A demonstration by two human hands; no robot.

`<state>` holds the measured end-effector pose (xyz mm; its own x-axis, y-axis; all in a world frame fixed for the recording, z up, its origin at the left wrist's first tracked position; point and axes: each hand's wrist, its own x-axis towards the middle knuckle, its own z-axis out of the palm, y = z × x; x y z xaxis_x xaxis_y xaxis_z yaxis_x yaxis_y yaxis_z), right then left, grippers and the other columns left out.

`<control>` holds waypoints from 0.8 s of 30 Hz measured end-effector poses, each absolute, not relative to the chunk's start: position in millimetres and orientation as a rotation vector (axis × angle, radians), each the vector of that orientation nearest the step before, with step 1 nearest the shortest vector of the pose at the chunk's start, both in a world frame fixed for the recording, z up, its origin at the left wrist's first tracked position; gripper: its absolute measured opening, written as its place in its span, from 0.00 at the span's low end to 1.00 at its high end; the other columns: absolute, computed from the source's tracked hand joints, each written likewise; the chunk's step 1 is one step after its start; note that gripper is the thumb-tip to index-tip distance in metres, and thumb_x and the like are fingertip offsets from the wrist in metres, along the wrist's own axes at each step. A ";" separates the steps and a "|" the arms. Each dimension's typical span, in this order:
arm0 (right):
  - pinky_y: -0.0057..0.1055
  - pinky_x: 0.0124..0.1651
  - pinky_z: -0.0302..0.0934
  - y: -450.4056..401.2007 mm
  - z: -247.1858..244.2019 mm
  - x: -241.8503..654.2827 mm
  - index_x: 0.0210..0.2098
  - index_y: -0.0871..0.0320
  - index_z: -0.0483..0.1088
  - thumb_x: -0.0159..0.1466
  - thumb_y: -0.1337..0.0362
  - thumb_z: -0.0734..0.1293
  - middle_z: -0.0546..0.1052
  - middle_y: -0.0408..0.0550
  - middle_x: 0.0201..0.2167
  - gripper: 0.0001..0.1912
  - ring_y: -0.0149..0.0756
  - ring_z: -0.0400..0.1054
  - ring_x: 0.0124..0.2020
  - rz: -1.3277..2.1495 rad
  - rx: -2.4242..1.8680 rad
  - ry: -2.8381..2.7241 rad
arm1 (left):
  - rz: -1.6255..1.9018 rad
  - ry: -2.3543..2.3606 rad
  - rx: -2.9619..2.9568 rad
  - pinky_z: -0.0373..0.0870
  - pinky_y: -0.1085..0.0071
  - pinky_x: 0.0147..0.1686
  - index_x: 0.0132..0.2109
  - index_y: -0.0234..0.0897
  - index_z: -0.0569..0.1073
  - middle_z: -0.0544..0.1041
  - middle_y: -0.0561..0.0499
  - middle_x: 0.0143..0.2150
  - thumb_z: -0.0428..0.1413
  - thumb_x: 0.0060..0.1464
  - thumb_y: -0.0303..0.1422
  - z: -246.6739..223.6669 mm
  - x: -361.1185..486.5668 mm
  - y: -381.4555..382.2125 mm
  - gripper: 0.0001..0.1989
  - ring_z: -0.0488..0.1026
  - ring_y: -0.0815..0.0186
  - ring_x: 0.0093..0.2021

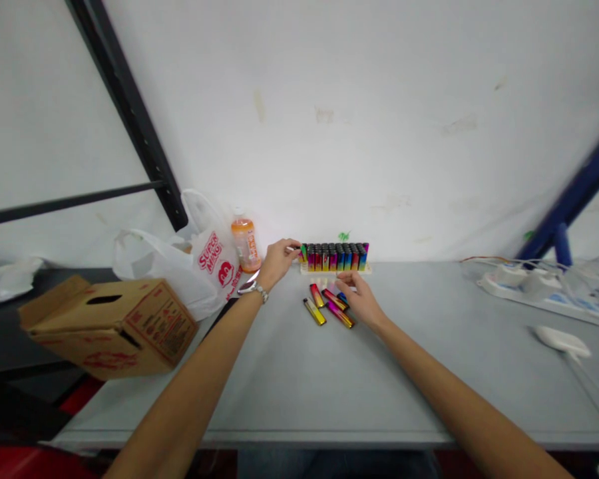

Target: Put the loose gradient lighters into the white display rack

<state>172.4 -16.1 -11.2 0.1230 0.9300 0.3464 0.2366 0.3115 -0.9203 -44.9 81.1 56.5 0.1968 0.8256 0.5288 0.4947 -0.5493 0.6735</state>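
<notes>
A pale rack (335, 271) against the wall holds several upright lighters (333, 258) with black tops and shiny, many-coloured bodies. At its left end, the fingertips of my left hand (278, 259) pinch a green-and-yellow lighter (303, 253). My right hand (360, 298) is in front of the rack, fingers curled inward; whatever is between them is hidden. Beside it, a blue lighter (343, 298) lies partly covered. Loose on the table are a yellow lighter (314, 311), a red one (317, 295) and a pink-and-gold one (340, 315), with another red lighter (333, 299) among them.
Left of my left arm stand a cardboard box (114, 326), a white plastic bag (199, 266) and an orange bottle (246, 241). A power strip (544, 293) with plugs and cables lies on the right of the grey table (329, 392), near a white corded device (563, 341).
</notes>
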 end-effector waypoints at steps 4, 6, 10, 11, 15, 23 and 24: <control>0.37 0.47 0.61 -15.6 -12.3 174.6 0.36 0.56 0.69 0.61 0.54 0.64 0.74 0.47 0.36 0.12 0.39 0.67 0.41 0.692 -1.197 -1.451 | 1.166 1.312 2.226 0.75 0.66 0.43 0.41 0.35 0.80 0.82 0.47 0.36 0.58 0.53 0.27 48.4 -40.1 111.6 0.08 0.78 0.64 0.34; 0.36 0.46 0.60 -15.6 -12.1 175.4 0.34 0.56 0.69 0.61 0.54 0.64 0.75 0.47 0.35 0.12 0.39 0.68 0.40 0.675 -1.214 -1.488 | 1.140 1.328 2.207 0.75 0.67 0.42 0.41 0.34 0.80 0.82 0.47 0.35 0.58 0.53 0.26 42.4 -34.5 120.6 0.08 0.78 0.65 0.33; 0.35 0.43 0.60 -14.6 -12.0 177.7 0.33 0.56 0.70 0.61 0.54 0.64 0.75 0.47 0.34 0.12 0.39 0.68 0.40 0.662 -1.246 -1.513 | 1.119 1.324 2.205 0.75 0.67 0.42 0.41 0.34 0.81 0.83 0.47 0.35 0.58 0.54 0.26 38.5 -28.8 129.8 0.09 0.78 0.65 0.33; 0.35 0.43 0.60 -14.3 -11.8 178.2 0.33 0.56 0.70 0.61 0.54 0.64 0.75 0.47 0.34 0.12 0.39 0.67 0.40 0.657 -1.252 -1.517 | 1.105 1.316 2.230 0.74 0.66 0.43 0.40 0.34 0.81 0.83 0.47 0.35 0.59 0.53 0.26 39.6 -29.1 131.1 0.08 0.78 0.64 0.33; 0.35 0.43 0.60 -13.7 -9.6 180.3 0.32 0.56 0.71 0.60 0.53 0.64 0.75 0.47 0.33 0.12 0.39 0.67 0.39 0.633 -1.271 -1.512 | 1.008 1.291 2.335 0.74 0.67 0.44 0.38 0.36 0.82 0.83 0.48 0.34 0.59 0.51 0.24 47.3 -33.2 134.5 0.08 0.78 0.64 0.34; 0.35 0.42 0.60 -8.7 -10.8 188.0 0.31 0.57 0.71 0.60 0.57 0.64 0.75 0.47 0.33 0.10 0.39 0.68 0.38 0.590 -1.299 -1.547 | 0.942 1.295 2.407 0.73 0.67 0.46 0.37 0.38 0.83 0.83 0.49 0.35 0.59 0.51 0.24 51.7 -34.1 142.7 0.09 0.77 0.62 0.36; 0.35 0.42 0.60 -7.6 -11.7 189.7 0.31 0.57 0.71 0.60 0.58 0.64 0.75 0.48 0.32 0.09 0.39 0.67 0.37 0.565 -1.314 -1.574 | 0.935 1.303 2.423 0.73 0.66 0.47 0.38 0.38 0.83 0.83 0.49 0.36 0.59 0.51 0.24 50.2 -33.9 143.2 0.10 0.77 0.62 0.36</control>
<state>189.7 -7.6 -11.7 0.0557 0.9240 0.3783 0.4728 0.3093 -0.8251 -33.9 143.2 50.2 0.3992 0.8129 0.4240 0.6623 -0.5755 0.4798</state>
